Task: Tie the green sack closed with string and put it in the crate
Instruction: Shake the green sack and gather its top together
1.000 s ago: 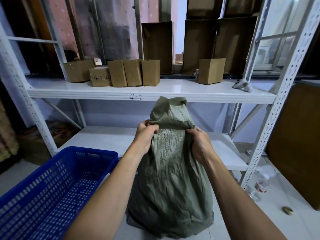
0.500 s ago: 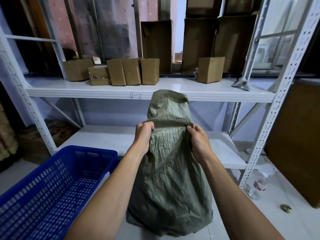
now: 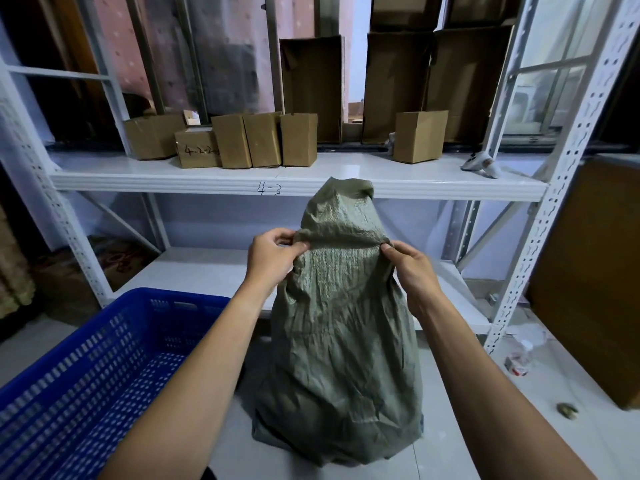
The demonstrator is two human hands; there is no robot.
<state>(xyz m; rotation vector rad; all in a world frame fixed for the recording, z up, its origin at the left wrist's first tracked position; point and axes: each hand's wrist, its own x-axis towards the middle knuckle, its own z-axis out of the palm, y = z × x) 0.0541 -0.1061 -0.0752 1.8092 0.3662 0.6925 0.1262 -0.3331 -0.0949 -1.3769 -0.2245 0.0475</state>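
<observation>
Pinching the green sack [image 3: 341,358] at its neck.
Left hand [image 3: 273,259] and right hand [image 3: 414,271] clamp fingers either side; blue crate [image 3: 104,368] left of the sack.

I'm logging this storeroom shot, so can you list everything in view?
Woven green sack: one, olive green, standing on the floor, centre, neck pinched.
Perforated blue plastic crate: one, blue, floor, lower left.
White metal shelving rack: one, white, behind the sack, marked 4-3.
Small brown cardboard boxes: six, brown, upper shelf.
Tall brown cartons: at least three, brown, behind the shelf.
Clear plastic bottle: one, red label, floor, right.
Brown wooden panel: one, far right.
Left hand: gripping the sack's neck.
Right hand: gripping the sack's neck.
</observation>
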